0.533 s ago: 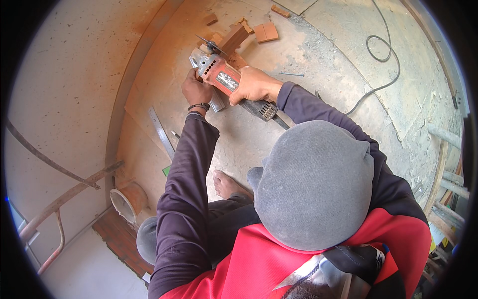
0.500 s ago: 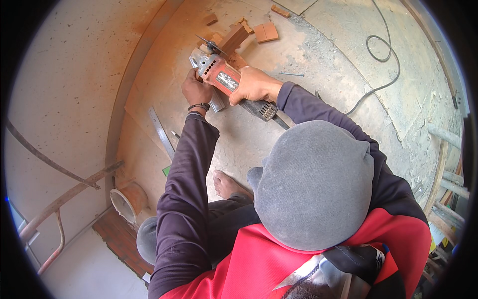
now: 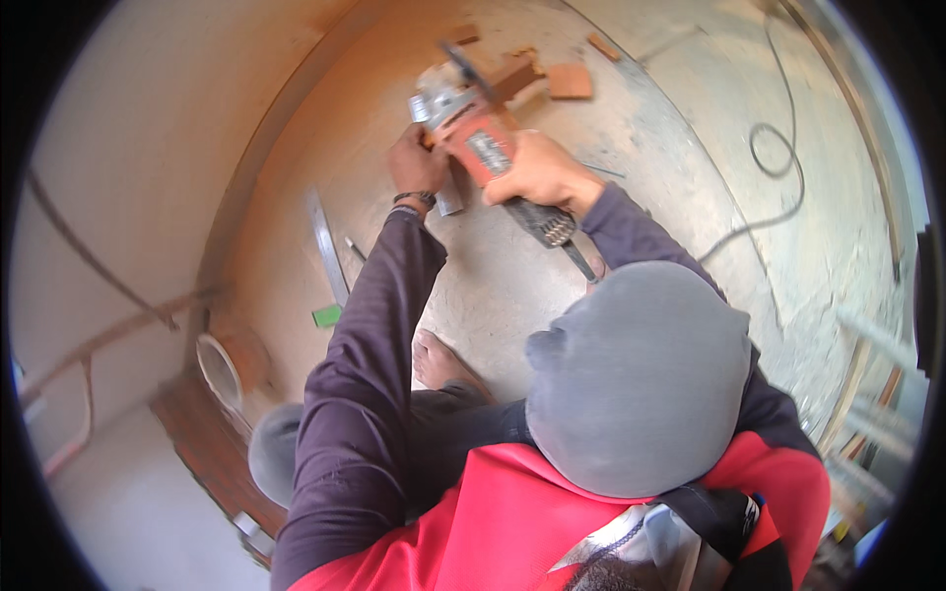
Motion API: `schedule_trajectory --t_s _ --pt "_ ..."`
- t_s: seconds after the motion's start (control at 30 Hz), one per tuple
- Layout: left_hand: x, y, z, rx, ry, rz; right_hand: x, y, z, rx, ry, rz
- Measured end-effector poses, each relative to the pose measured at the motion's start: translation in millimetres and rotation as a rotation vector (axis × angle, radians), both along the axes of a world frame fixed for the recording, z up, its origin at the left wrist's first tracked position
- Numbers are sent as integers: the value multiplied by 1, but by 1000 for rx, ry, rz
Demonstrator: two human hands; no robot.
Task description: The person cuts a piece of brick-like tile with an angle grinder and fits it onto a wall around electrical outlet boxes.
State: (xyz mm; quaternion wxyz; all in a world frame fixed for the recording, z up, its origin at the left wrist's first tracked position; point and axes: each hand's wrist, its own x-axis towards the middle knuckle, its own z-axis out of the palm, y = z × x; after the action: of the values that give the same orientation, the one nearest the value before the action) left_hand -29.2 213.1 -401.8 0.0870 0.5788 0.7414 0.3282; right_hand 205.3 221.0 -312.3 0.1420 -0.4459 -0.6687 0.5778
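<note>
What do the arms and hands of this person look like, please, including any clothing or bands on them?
The left hand and right hand wear no gloves. The left sleeve and right sleeve are long, dark purplish-grey and wrinkled. A dark bracelet circles the left wrist; none shows on the right.

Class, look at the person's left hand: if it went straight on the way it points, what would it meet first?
The left hand would probably meet the silver head of the red grinder first; depth is unclear, so it might pass beneath or already touch it.
</note>
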Motion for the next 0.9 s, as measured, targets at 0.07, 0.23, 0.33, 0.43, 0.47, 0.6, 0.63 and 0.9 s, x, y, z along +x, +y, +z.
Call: schedule_trajectory --t_s 0.07,0.23,0.33,0.43,0.47,0.6,0.63,0.9 --pt "11 -5 17 -109 -43 5 11 1 -3 -46 144 -27" --pt "3 -8 31 -189 -68 14 37 7 -2 -201 403 -61" --pt "-5 -8 36 -93 -61 18 49 6 3 -331 447 -137" --pt "-11 5 65 -84 90 -102 63 9 11 -401 565 -185" --pt "-14 9 80 -91 152 -146 67 10 11 -414 590 -177" --pt "-21 26 146 -131 354 -208 71 9 15 -493 746 -173" --pt "-15 35 166 -95 350 -240 76 8 28 -492 782 -186" --pt "-15 52 213 -146 595 -372 47 6 9 -762 1101 35"
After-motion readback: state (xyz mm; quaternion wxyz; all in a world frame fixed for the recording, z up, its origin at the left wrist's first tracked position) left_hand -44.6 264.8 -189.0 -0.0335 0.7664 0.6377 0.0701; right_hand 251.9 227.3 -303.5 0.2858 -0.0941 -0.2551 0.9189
